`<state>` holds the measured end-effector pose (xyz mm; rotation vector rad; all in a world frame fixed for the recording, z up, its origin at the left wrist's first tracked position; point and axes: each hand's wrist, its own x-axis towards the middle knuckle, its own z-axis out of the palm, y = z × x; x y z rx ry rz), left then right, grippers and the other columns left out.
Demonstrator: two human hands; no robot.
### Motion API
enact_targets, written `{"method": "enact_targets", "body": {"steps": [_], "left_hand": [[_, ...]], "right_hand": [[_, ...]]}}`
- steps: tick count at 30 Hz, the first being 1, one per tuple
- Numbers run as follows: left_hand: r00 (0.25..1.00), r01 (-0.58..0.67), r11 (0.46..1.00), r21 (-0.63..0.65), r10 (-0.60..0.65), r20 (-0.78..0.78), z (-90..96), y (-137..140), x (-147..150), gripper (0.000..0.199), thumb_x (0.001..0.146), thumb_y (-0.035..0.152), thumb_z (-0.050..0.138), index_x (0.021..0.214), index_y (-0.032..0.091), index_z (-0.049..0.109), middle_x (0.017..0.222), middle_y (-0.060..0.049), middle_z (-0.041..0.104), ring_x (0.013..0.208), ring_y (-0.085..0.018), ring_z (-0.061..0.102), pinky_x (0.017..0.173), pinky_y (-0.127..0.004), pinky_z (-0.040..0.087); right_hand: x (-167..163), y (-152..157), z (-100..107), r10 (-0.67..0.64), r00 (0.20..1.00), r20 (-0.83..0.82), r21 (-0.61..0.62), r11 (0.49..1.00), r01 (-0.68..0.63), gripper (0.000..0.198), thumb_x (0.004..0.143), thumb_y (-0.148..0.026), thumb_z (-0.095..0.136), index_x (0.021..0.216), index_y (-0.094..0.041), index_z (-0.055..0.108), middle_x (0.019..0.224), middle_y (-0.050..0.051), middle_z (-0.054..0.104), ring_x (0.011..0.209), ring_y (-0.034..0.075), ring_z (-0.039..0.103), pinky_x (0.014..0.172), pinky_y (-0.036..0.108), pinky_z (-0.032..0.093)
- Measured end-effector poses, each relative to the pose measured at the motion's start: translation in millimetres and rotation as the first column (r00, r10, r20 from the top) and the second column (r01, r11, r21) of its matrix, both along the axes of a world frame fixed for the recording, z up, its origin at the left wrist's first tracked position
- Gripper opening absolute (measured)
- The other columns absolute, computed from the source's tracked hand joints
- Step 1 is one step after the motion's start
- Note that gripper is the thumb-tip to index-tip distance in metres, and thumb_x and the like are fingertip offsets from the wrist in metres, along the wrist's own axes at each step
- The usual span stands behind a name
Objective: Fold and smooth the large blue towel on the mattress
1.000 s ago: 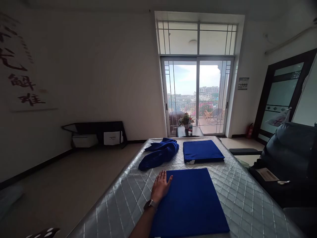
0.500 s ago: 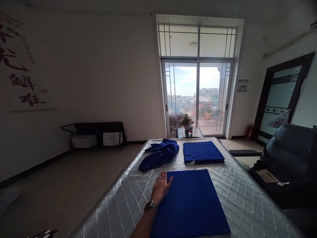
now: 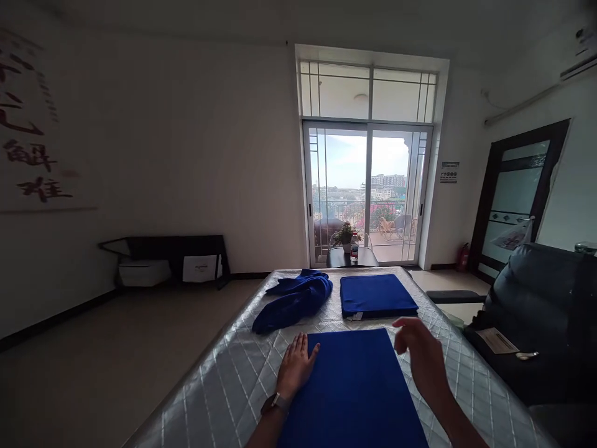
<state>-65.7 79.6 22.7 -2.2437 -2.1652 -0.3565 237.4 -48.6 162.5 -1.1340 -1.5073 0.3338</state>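
A flat blue square (image 3: 354, 386), which looks like folded cloth, lies in front of me on a silver quilted cover. My left hand (image 3: 297, 364) rests flat along its left edge, fingers stretched out, with a watch on the wrist. Near the square's far right corner hovers my right hand (image 3: 422, 354), bent at the fingers, with a gap between thumb and forefinger and nothing visible in it. Farther back sits a neat blue folded stack (image 3: 379, 294) with a small white tag at its front. Left of that, a crumpled blue cloth (image 3: 293, 302) lies loosely bunched.
The silver quilted surface (image 3: 219, 386) reaches toward a small dark table (image 3: 336, 257) with a plant and a bottle (image 3: 354, 247). A black armchair (image 3: 532, 311) stands close on the right, holding a paper card (image 3: 497, 341). Sliding glass doors (image 3: 368, 193) are beyond.
My right hand has come into view from the lower right. The left hand still lies on the square's left edge. The view has tilted up and turned slightly right.
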Motion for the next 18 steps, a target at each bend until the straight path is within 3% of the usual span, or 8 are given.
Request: {"method": "enact_targets", "body": {"steps": [3,5,8,10,13,18], "left_hand": [[1.000,0.013,1.000,0.018,-0.013,0.002,-2.3,0.7,-2.0,0.086,0.100,0.063,0.017,0.155,-0.001,0.032,0.164,-0.021,0.031,0.154,-0.029,0.029,0.125,-0.044,0.025],[1.000,0.025,0.999,0.044,-0.025,0.004,-5.4,2.2,-3.8,0.084,0.100,0.064,0.018,0.155,0.002,0.036,0.163,-0.020,0.034,0.153,-0.030,0.031,0.124,-0.045,0.028],[0.999,0.036,0.996,0.076,-0.036,0.004,-11.0,6.1,-6.2,0.083,0.100,0.064,0.019,0.154,0.004,0.040,0.161,-0.020,0.038,0.151,-0.031,0.035,0.122,-0.048,0.031],[0.999,0.031,0.997,0.074,-0.032,0.007,-14.4,9.0,-7.4,0.084,0.100,0.065,0.019,0.153,0.003,0.039,0.161,-0.020,0.038,0.151,-0.031,0.035,0.123,-0.048,0.031],[0.999,0.033,0.997,0.071,-0.033,-0.003,-18.2,12.0,-9.0,0.084,0.100,0.065,0.018,0.154,0.004,0.039,0.162,-0.020,0.037,0.152,-0.031,0.033,0.123,-0.048,0.031],[0.999,0.022,0.996,0.088,-0.019,-0.040,-22.5,13.2,-9.0,0.084,0.099,0.067,0.016,0.155,0.009,0.039,0.163,-0.017,0.037,0.153,-0.032,0.031,0.122,-0.050,0.031]], "right_hand": [[-2.2,46.9,-29.1,0.015,0.956,0.293,-0.201,0.978,0.047,0.042,0.096,-0.038,0.040,0.118,-0.023,0.073,0.125,0.009,0.072,0.114,0.023,0.068,0.100,0.037,0.052],[-1.4,75.9,-59.1,0.026,0.866,0.500,-0.327,0.931,0.161,0.051,0.096,-0.034,0.037,0.135,-0.017,0.065,0.146,0.012,0.060,0.137,0.024,0.053,0.116,0.036,0.039],[4.2,106.2,-105.3,0.088,0.741,0.666,-0.422,0.863,0.277,0.063,0.098,-0.037,0.034,0.152,-0.008,0.045,0.162,0.013,0.040,0.152,0.024,0.031,0.124,0.037,0.026],[9.0,116.8,-128.0,0.124,0.698,0.705,-0.447,0.842,0.303,0.067,0.099,-0.041,0.031,0.157,-0.006,0.037,0.165,0.012,0.031,0.154,0.024,0.024,0.125,0.037,0.022],[13.8,122.3,-143.8,0.141,0.680,0.720,-0.452,0.838,0.305,0.069,0.100,-0.042,0.026,0.159,-0.006,0.030,0.167,0.010,0.024,0.156,0.022,0.019,0.126,0.038,0.018],[14.0,122.3,-140.9,0.119,0.653,0.748,-0.400,0.865,0.301,0.068,0.100,-0.037,0.023,0.160,-0.005,0.026,0.168,0.011,0.019,0.157,0.021,0.013,0.127,0.039,0.009]]}}
